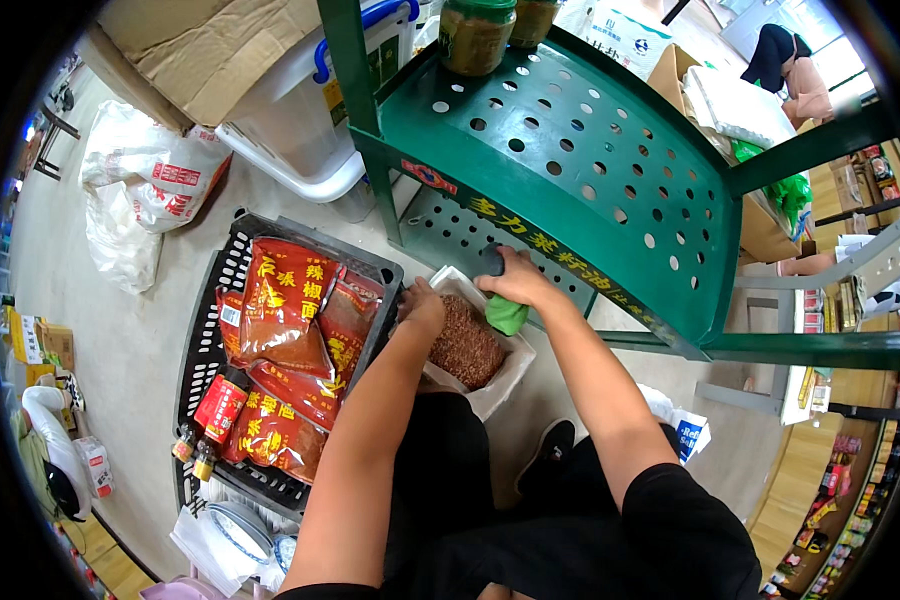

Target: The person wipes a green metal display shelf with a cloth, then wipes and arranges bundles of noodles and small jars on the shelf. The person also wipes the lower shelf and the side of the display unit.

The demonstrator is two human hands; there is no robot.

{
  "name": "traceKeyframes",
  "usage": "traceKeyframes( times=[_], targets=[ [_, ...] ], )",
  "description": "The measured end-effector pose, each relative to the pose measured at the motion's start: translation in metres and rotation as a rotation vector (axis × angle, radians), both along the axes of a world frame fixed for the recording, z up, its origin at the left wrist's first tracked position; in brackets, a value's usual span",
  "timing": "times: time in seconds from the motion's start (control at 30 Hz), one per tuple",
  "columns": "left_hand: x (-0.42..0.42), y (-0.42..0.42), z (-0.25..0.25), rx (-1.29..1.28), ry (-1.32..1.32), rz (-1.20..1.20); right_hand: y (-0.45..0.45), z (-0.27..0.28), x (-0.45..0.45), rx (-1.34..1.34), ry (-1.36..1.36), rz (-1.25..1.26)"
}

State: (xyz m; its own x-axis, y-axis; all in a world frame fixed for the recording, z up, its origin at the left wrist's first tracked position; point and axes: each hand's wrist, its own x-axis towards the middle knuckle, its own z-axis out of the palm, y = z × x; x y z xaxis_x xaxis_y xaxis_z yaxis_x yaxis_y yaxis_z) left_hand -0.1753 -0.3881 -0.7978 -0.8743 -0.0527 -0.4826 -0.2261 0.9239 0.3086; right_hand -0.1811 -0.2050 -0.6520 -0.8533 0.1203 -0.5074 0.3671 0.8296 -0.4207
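Observation:
My left hand (421, 306) rests at the rim of a black plastic crate (394, 289), its fingers partly hidden. In my right hand (516, 279) are a dark rounded object (492, 259) and, below the palm, a green cloth (505, 315); how the two belong together I cannot tell. Between my forearms stands a lined box (523, 360) holding reddish-brown granular goods (465, 345). The crate holds several red bags of ground chili (281, 300) and bottles with red labels (223, 409). Beyond my right hand is a green metal shelf rack (570, 135) with round holes.
Glass jars (477, 34) stand on the upper shelf. A lidded clear plastic bin (292, 142) and a cardboard box (210, 52) are behind the crate. White plastic bags (142, 187) lie on the floor. Blue-patterned bowls (240, 529) sit near the crate. Other people are at the edges.

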Motion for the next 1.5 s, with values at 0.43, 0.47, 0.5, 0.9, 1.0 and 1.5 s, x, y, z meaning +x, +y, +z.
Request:
traceKeyframes(
  times=[0.43,0.47,0.5,0.9,1.0,1.5],
  targets=[
    [0.018,0.009,-0.018,-0.038,-0.289,0.333,0.008,-0.105,0.070,0.414,0.465,0.928],
    [0.021,0.004,-0.028,-0.074,-0.244,0.114,0.022,-0.102,0.083,0.474,0.424,0.941],
    [0.027,-0.001,-0.040,-0.065,-0.225,0.148,0.034,-0.096,0.100,0.534,0.346,0.986],
    [0.036,-0.007,-0.009,-0.203,-0.443,-0.196,0.080,-0.014,0.053,0.128,-0.158,0.331],
    [0.055,-0.012,0.013,-0.224,-0.321,-0.376,0.095,-0.062,0.017,0.248,0.019,0.188],
    [-0.088,-0.091,0.279,0.536,0.891,-0.126,-0.031,-0.015,-0.068,-1.710,0.435,-0.267]
  ],
)
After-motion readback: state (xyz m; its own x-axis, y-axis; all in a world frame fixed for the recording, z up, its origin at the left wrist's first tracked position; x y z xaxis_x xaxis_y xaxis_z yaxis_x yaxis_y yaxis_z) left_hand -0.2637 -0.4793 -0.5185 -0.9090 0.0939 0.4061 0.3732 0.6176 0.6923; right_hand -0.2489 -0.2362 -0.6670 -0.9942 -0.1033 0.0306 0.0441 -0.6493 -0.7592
